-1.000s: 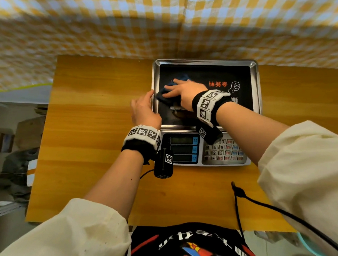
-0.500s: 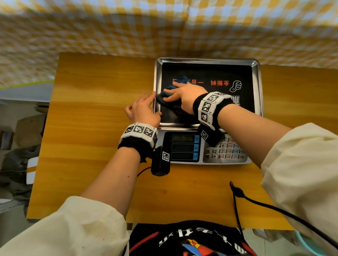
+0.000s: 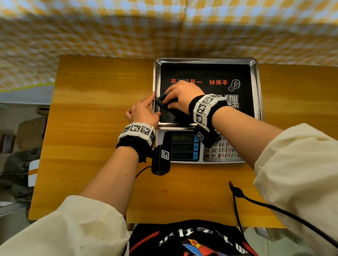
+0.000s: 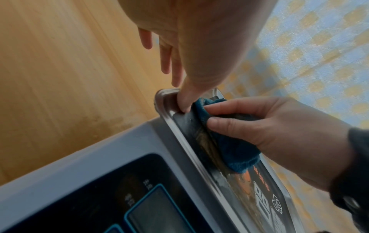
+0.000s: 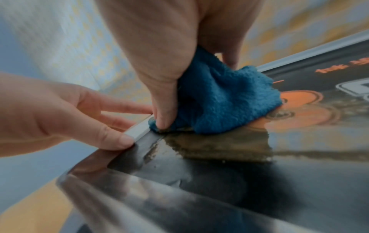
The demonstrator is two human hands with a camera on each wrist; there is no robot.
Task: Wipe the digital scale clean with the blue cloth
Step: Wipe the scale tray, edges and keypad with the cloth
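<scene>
Soft daylight, wide-angle edge warp, blurred wrist views

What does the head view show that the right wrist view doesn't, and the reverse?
Only the head view shows the scale's keypad, its displays and the wooden table. Only the right wrist view shows a smeared residue on the platter near the blue cloth. Both show the right hand gripping the cloth and the left hand touching the platter's rim.
</scene>
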